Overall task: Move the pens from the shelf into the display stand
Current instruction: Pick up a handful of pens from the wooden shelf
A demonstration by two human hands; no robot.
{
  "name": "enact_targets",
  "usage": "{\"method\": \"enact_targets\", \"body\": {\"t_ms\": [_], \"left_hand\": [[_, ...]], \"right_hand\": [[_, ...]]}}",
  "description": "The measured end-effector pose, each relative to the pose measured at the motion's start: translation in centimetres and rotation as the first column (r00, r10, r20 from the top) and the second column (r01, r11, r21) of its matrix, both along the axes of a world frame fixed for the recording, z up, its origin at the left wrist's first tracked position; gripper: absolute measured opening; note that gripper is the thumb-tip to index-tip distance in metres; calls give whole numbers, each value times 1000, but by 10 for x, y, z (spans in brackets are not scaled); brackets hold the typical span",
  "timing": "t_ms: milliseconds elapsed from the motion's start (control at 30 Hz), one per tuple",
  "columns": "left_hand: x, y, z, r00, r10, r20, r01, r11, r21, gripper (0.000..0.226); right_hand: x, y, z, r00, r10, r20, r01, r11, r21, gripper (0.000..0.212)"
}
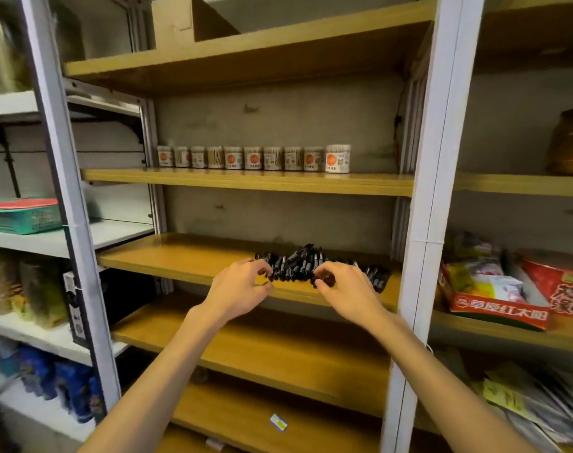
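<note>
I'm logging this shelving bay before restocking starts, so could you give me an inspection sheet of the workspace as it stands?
Surface: wooden shelf in a metal-framed rack, bare at its left part.
Job's things: pile of black pens lying loose on that shelf; display stand not in view.
Clutter: row of small jars on the shelf above; a small card on a lower shelf.
Grippers: left hand and right hand both at the front of the pile, fingers curled onto pens.
Cables: nothing seen.
Surroundings: teal basket on the left rack; red snack boxes on the right rack.
</note>
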State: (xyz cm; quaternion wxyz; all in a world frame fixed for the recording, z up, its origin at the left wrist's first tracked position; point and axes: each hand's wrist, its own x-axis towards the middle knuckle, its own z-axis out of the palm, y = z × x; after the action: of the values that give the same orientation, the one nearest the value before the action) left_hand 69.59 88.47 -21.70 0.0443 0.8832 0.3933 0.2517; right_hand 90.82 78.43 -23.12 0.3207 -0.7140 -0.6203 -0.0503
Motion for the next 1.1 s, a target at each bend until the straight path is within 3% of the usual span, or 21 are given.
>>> {"method": "enact_targets", "body": {"t_ms": [333, 633, 1100], "left_hand": [[35, 101, -32, 979, 206, -7, -206, 976, -77, 33], [59, 171, -33, 947, 319, 47, -312, 943, -120, 34], [79, 219, -41, 948, 319, 23, -304, 920, -248, 47]], "right_hand": [[53, 83, -3, 995, 95, -38, -93, 995, 38, 25], [65, 126, -1, 996, 74, -50, -73, 997, 32, 24], [77, 140, -12, 998, 19, -56, -18, 1000, 19, 22]]}}
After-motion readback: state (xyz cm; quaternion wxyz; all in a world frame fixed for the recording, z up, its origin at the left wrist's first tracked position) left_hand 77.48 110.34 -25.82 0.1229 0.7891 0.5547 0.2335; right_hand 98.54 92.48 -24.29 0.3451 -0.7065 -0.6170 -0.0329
